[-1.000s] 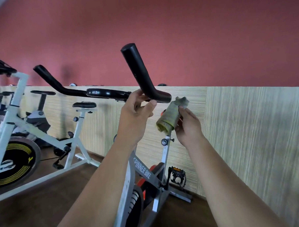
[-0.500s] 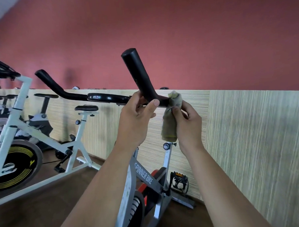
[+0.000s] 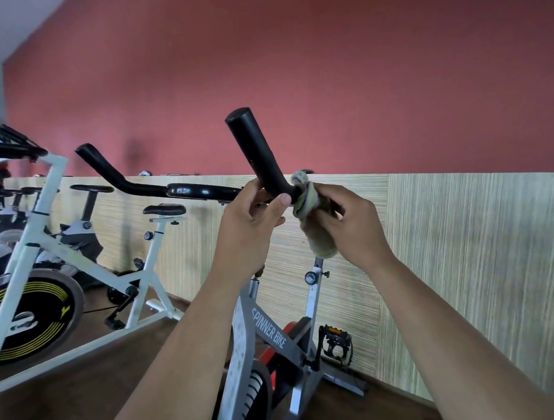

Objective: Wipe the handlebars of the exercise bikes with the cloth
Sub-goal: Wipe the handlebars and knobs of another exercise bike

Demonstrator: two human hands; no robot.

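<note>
Open air surrounds the upright horn of the handlebar [image 3: 257, 153] above its bend, and the crossbar [image 3: 189, 192] running left lies bare. At the bend the left grip [image 3: 251, 230] and the right grip [image 3: 352, 228], bunching the cloth [image 3: 310, 199], crowd the bar end. Beneath them the grey bike frame [image 3: 268, 334] blocks the way down, and the panelled wall [image 3: 461, 249] stands well off right.
</note>
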